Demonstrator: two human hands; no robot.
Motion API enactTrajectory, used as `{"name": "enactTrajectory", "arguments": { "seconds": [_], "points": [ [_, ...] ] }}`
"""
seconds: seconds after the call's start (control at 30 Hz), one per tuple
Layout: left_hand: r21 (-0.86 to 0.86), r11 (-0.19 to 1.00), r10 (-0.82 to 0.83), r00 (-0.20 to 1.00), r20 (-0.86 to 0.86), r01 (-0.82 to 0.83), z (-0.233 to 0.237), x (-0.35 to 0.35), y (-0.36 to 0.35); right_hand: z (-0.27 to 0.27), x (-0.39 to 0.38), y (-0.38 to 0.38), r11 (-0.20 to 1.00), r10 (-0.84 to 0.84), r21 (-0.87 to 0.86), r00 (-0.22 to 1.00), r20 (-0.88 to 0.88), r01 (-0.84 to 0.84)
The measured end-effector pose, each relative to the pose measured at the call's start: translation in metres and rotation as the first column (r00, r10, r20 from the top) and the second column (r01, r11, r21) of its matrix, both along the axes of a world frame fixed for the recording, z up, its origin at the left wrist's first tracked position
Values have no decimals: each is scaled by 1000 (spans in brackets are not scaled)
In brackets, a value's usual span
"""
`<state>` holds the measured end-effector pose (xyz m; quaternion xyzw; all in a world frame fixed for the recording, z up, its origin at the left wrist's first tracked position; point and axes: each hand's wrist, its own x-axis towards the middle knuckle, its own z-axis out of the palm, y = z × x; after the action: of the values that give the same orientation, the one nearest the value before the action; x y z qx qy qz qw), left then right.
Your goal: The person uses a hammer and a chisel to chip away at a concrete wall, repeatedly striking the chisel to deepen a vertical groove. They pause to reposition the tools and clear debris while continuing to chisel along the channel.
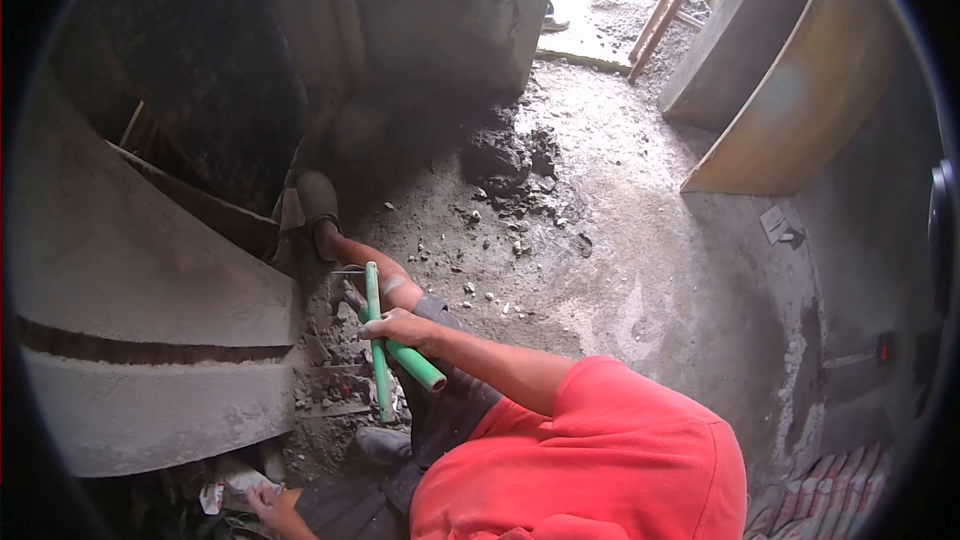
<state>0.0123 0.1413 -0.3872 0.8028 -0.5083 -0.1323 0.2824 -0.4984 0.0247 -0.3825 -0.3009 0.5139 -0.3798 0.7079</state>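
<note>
My right hand [402, 328] is closed around green pipes that cross at the grip. The slimmer pipe [371, 285] runs up and down in the view; the thicker pipe [420, 370] slants toward my thigh and shows its hollow end. A thin metal wire or rod [346, 271] lies beside the slimmer pipe's upper end. At the lower left, in front of my bent knee, is my left hand [266, 502], its fingers apart and partly in shadow. Close by it is a crumpled white wrapper or bag [232, 483]. Broken rubble [330, 390] lies below the pipes.
Grey concrete slabs [150, 410] with a dark gap stand on the left. Loose debris [515, 160] is heaped near the wall. Curved boards [790, 90] lean at the upper right, beside a bright doorway with wooden poles [665, 10]. Stacked bags [830, 490] sit at lower right.
</note>
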Motion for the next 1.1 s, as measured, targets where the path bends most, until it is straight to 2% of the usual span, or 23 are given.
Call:
{"name": "enactTrajectory", "arguments": {
  "seconds": [0.03, 0.1, 0.17, 0.23, 0.33, 0.4, 0.43, 0.5, 0.53, 0.57, 0.63, 0.67, 0.7, 0.73, 0.77, 0.8, 0.83, 0.87, 0.9, 0.93, 0.97, 1.03, 1.1],
  "points": [
    [-11, 999, -47, 992, -116, 46, 22, -46, -5, -4, 2, -1, 1000, 0, -17, 999, -50, -1],
    [-60, 957, -291, 936, -199, 285, 25, -110, -16, 5, 3, 1, 1000, 23, 2, 997, -69, -23],
    [94, 874, -341, 738, -582, 477, 63, -192, -20, 7, 5, -1, 999, 37, 16, 996, -86, -35],
    [41, 778, -394, 538, -745, 627, 86, -255, -25, -3, 6, 0, 999, 47, -16, 990, -130, -49],
    [100, 711, -444, 555, -703, 696, 92, -306, -37, 8, 3, 6, 999, 29, -23, 986, -165, -33],
    [193, 534, -591, 527, -610, 823, 89, -325, -48, 5, 3, 7, 1000, 10, -24, 989, -146, -14],
    [199, 532, -591, 529, -609, 823, 86, -333, -51, 7, 3, 8, 1000, -4, -24, 992, -124, 1],
    [206, 694, -351, 574, -739, 690, 81, -346, -53, 9, 4, 10, 1000, -9, -23, 996, -91, 7],
    [235, 716, -358, 635, -684, 658, 84, -350, -55, 12, 4, 10, 1000, -13, -28, 998, -64, 11],
    [236, 716, -359, 636, -683, 657, 71, -348, -57, 8, 5, 9, 1000, -13, -29, 998, -63, 11],
    [-28, 816, -529, 726, -440, 577, 31, -332, -64, 3, 7, 7, 999, 2, -48, 990, -142, -9],
    [85, 847, -387, 720, -576, 524, 36, -324, -66, 7, 5, 7, 999, -2, -48, 990, -142, -4],
    [87, 846, -389, 719, -576, 527, 43, -316, -61, 10, 2, 9, 999, 19, -46, 986, -165, -27],
    [77, 886, -273, 648, -711, 457, 62, -308, -53, 12, 3, 10, 998, 47, -43, 981, -186, -56],
    [82, 926, -146, 552, -821, 367, 74, -299, -46, -46, -6, -1, 928, 103, -289, 907, -409, -235],
    [90, 943, -115, 571, -813, 320, 73, -291, -41, -105, -1, -14, 753, 104, -471, 790, -604, -459],
    [11, 949, -157, 505, -849, 314, 69, -278, -38, -68, -2, -4, 901, 145, -282, 840, -522, -330],
    [-71, 958, -197, 456, -868, 279, 67, -257, -34, -29, -6, 3, 952, 160, -135, 822, -547, -275],
    [-162, 960, -248, 420, -873, 229, 72, -231, -29, 4, -8, 11, 947, 108, -236, 906, -408, -219],
    [-129, 957, -263, 591, -763, 259, 84, -210, -25, 19, -9, 6, 961, 117, -180, 898, -425, -210],
    [-68, 956, -262, 728, -633, 284, 94, -189, -18, 36, -2, 12, 981, 46, -180, 990, -130, -69],
    [-13, 985, -147, 802, -579, 172, 93, -145, -9, 63, 1, 14, 963, 107, -228, 979, -175, -146],
    [9, 995, -81, 845, -528, 101, 113, -126, -12, 77, 18, 15, 942, 72, -320, 993, -93, -98]
  ]
}}
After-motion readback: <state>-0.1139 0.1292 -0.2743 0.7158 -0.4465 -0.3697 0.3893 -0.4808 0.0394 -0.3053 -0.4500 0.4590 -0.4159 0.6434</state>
